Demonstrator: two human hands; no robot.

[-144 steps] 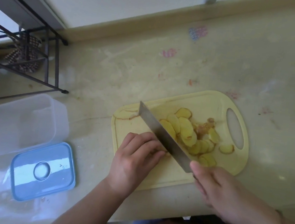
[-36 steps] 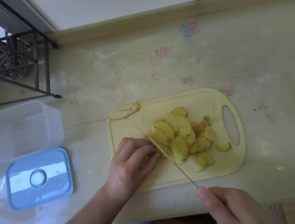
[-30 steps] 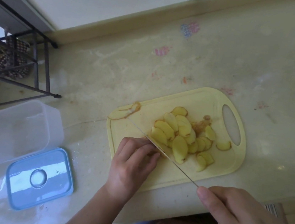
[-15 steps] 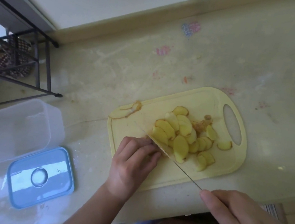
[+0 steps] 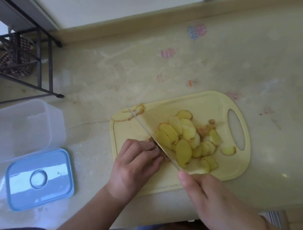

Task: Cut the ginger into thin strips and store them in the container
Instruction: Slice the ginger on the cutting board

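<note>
One pale yellow plastic cutting board (image 5: 201, 105) carries well over a dozen yellow ginger slices (image 5: 185, 138), piled just beyond the steel knife blade (image 5: 145, 129). The right hand (image 5: 218, 201) grips its hidden handle. The left hand (image 5: 132, 168) curls over a mostly hidden ginger piece. Left of it sit one clear plastic container (image 5: 11, 130) and one blue lid (image 5: 39, 179).

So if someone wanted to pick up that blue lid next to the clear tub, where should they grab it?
Probably by a long edge, coming from above. The blue lid lies flat on the counter, with only a shallow round dimple in the middle, so nothing sticks up to pinch. Its side nearest the clear container is crowded; the opposite edge is free, so fingers could hook under there.
</note>
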